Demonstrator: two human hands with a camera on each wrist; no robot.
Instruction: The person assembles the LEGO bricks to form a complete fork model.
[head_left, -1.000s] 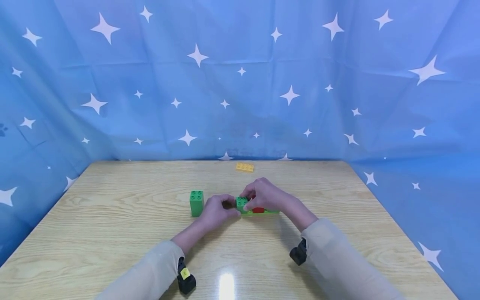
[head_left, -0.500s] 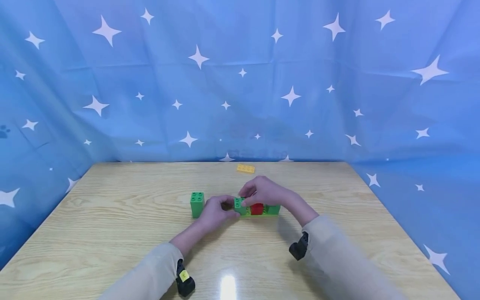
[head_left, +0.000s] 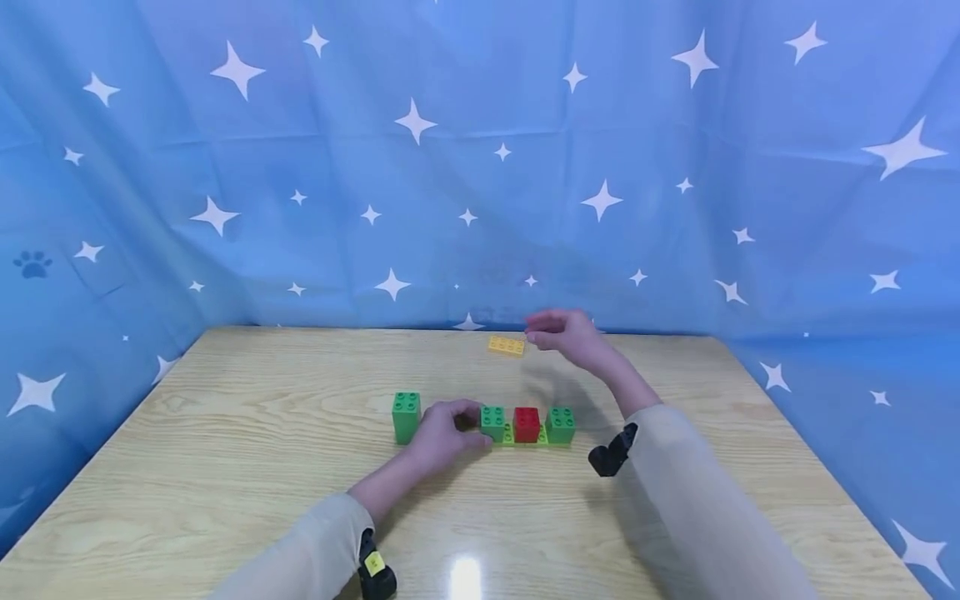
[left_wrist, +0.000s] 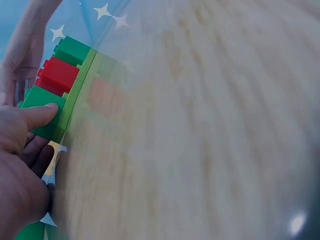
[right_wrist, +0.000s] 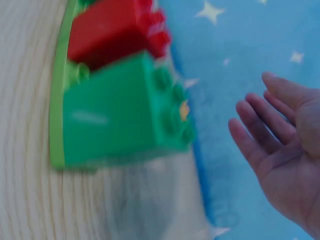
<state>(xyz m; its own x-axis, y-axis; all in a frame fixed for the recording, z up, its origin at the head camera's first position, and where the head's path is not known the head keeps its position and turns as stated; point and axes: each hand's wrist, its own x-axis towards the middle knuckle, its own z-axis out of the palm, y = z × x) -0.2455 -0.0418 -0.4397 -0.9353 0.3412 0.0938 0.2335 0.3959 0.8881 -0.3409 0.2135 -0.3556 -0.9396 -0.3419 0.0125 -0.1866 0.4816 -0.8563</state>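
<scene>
A lime-green base strip (left_wrist: 75, 97) carries a row of toy building blocks: a left green block (head_left: 492, 423), a red block (head_left: 527, 424) in the middle and a right green block (head_left: 560, 424). My left hand (head_left: 444, 435) holds the left green block at the row's end, thumb on its near face and fingers round its far side. Raised behind the row, my right hand (head_left: 564, 335) has nothing in it, fingers apart in the right wrist view. Just left of its fingertips in the head view lies a flat yellow-orange brick (head_left: 507, 346).
A taller green block (head_left: 407, 417) stands on the table (head_left: 247, 467) to the left of my left hand. A blue curtain with white stars (head_left: 465, 167) hangs behind the table's far edge.
My right hand has let go of the left green block and moved up and away to the far side, towards the yellow-orange brick. The left hand stays at the row's left end.
</scene>
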